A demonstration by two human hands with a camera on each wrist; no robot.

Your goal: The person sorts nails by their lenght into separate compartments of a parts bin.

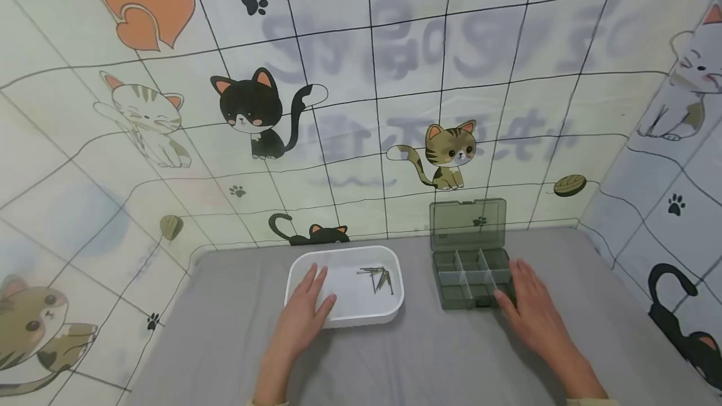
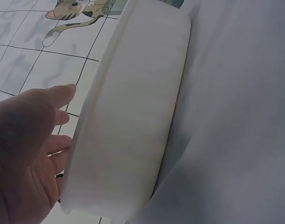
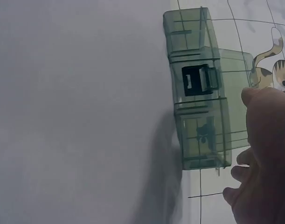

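Note:
A white plastic tray (image 1: 344, 317) stands on the grey cloth, with several screws (image 1: 383, 279) lying loose in its right half. My left hand (image 1: 304, 309) is over the tray's left end, fingers extended; in the left wrist view the hand (image 2: 30, 149) is beside the tray's long wall (image 2: 128, 112). To the right, a translucent green compartment box (image 1: 465, 277) has its lid (image 1: 468, 224) raised at the back, and its compartments look bare. My right hand (image 1: 533, 312) is at the box's right side, fingers extended. The right wrist view shows the box's dark front latch (image 3: 198, 80).
Grey cloth (image 1: 395, 362) covers the tabletop. Behind it and at both sides hangs a white sheet (image 1: 350, 161) with grid lines and cartoon cats. The raised lid is close in front of the back sheet.

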